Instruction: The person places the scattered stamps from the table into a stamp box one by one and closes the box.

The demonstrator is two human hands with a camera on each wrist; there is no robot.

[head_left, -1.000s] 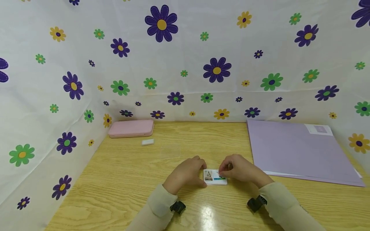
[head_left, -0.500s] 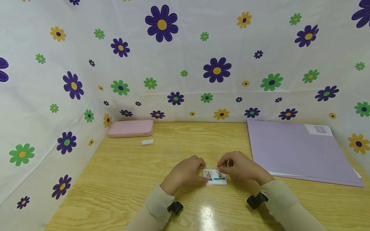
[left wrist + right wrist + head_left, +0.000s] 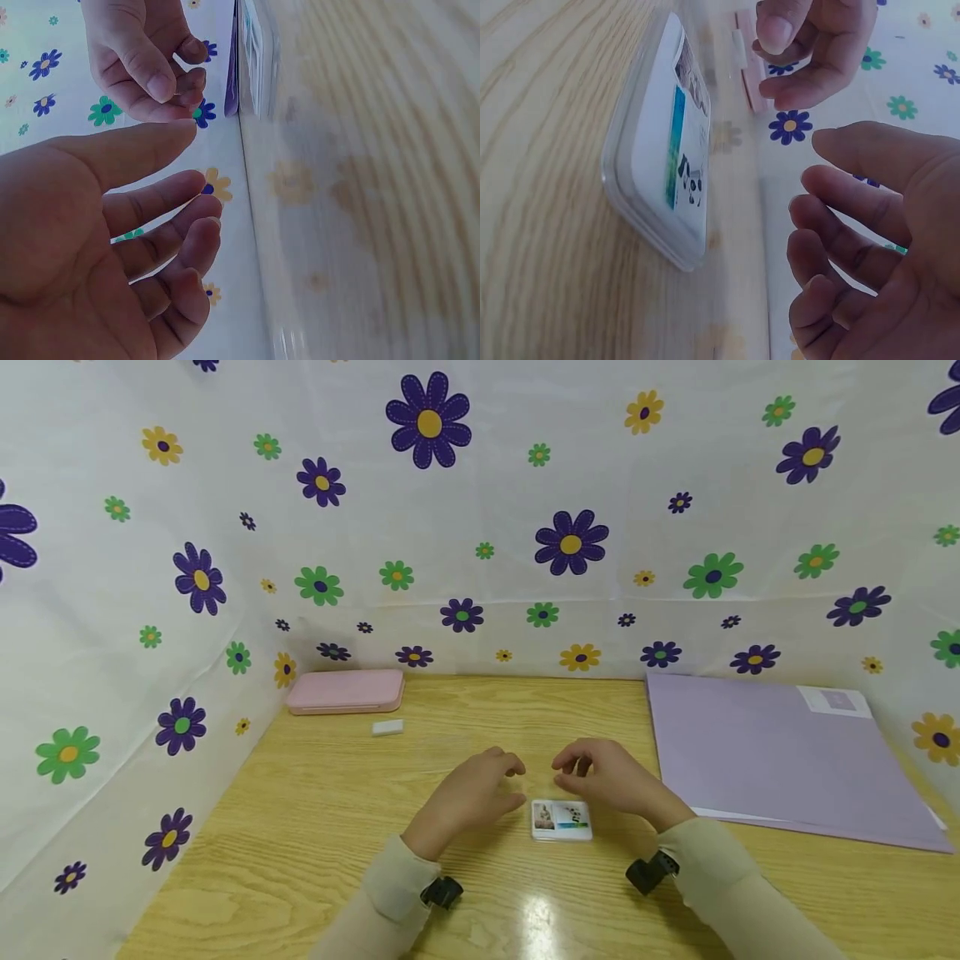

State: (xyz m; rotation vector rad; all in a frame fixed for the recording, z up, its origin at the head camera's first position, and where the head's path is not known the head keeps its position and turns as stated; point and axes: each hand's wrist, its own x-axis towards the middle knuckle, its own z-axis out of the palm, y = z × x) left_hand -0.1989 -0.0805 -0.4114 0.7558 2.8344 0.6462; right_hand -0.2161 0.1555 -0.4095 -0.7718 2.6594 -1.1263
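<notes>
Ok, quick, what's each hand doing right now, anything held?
Left hand: open, fingers loosely curled, holding nothing, apart from the flat case.
Right hand: open, fingers loosely curled, holding nothing, also apart from the case.

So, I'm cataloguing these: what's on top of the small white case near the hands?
The small white case bears a brownish picture, a blue-green strip and black-and-white figures on its upper face. Its underside and the table directly beneath are covered.
</notes>
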